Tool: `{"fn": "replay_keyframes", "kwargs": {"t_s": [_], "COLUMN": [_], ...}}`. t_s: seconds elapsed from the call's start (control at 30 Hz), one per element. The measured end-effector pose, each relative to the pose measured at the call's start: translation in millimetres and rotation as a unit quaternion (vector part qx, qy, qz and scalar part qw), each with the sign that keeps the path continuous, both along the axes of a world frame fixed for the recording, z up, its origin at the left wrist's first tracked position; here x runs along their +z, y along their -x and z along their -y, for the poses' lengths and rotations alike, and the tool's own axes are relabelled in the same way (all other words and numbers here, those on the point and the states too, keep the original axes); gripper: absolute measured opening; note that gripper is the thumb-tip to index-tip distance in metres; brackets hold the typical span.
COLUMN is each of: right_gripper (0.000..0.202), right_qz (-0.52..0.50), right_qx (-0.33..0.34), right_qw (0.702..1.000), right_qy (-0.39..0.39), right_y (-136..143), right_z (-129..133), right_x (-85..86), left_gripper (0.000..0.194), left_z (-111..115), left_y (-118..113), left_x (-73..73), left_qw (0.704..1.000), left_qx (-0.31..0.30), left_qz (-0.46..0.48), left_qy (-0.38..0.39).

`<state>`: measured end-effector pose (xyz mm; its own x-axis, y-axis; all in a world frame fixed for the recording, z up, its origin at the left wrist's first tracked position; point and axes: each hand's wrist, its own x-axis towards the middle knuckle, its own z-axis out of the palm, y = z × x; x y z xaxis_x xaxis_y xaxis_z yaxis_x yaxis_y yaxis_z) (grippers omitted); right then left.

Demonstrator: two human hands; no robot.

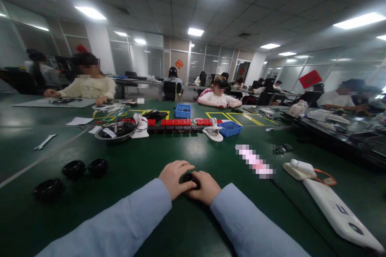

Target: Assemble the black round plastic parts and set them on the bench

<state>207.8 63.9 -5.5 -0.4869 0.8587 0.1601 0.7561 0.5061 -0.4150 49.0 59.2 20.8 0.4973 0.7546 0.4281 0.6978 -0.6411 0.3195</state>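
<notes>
Both of my hands come together at the middle of the green table around a small round black part [188,177], mostly hidden by the fingers. My left hand [175,177] curls over its left side, thumb in front and fingers behind. From the right, my right hand [205,188] is wrapped against the same part. What kind of part it is I cannot make out. Three black ring-shaped parts lie to the left: one black ring [48,189] nearest me, another ring [74,168] behind it, and a third ring [98,167] beside that.
A wrench [45,142] lies far left. Ahead are a metal bowl [116,138] of black parts, red power strips [176,122], a white clip stand [213,132] and a blue basket [230,129]. A white device [340,209] and cable lie right. Other people sit across the table.
</notes>
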Motion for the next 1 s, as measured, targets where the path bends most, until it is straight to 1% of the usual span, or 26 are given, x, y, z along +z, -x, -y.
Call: {"fn": "replay_keyframes", "kwargs": {"t_s": [0.07,0.13,0.23,0.33,0.5,0.6,0.73,0.83,0.93,1.0], "right_gripper": [0.027,0.029,0.033,0.037,0.04,0.04,0.033,0.032,0.027,0.023], "right_qz": [-0.005,-0.01,-0.014,-0.014,-0.013,-0.018,-0.022,-0.021,-0.018,-0.018], "right_qx": [-0.003,-0.012,-0.025,-0.017,-0.003,-0.012,-0.038,-0.047,-0.041,-0.033], "right_qw": [1.0,1.0,0.999,1.0,1.0,1.0,0.999,0.998,0.998,0.998], "right_qy": [-0.006,-0.016,-0.025,-0.013,0.01,0.013,0.0,-0.018,-0.036,-0.044], "right_y": [1,2,3,3,7,13,20,25,31,34], "right_z": [1,1,2,3,7,10,13,16,20,21], "right_x": [-0.1,0.5,1.8,3.1,2.9,-0.3,-5.1,-5.4,-4.2,-3.8], "left_gripper": [0.028,0.026,0.037,0.048,0.047,0.046,0.038,0.031,0.033,0.037], "left_z": [0,0,2,4,10,14,20,22,23,23], "left_y": [1,3,7,15,27,29,28,28,28,27], "left_x": [-5.2,-8.8,-12.7,-15.9,-19.2,-19.6,-18.5,-14.9,-9.8,-7.9], "left_qw": [1.0,1.0,0.999,0.997,0.996,0.998,1.0,0.998,0.995,0.994], "left_qx": [-0.014,-0.028,-0.052,-0.075,-0.086,-0.06,0.01,0.055,0.088,0.095], "left_qz": [0.001,0.002,0.004,-0.002,-0.016,-0.015,-0.004,0.002,0.008,0.011], "left_qy": [-0.006,-0.01,-0.015,-0.016,-0.016,-0.017,-0.02,-0.026,-0.043,-0.049]}}
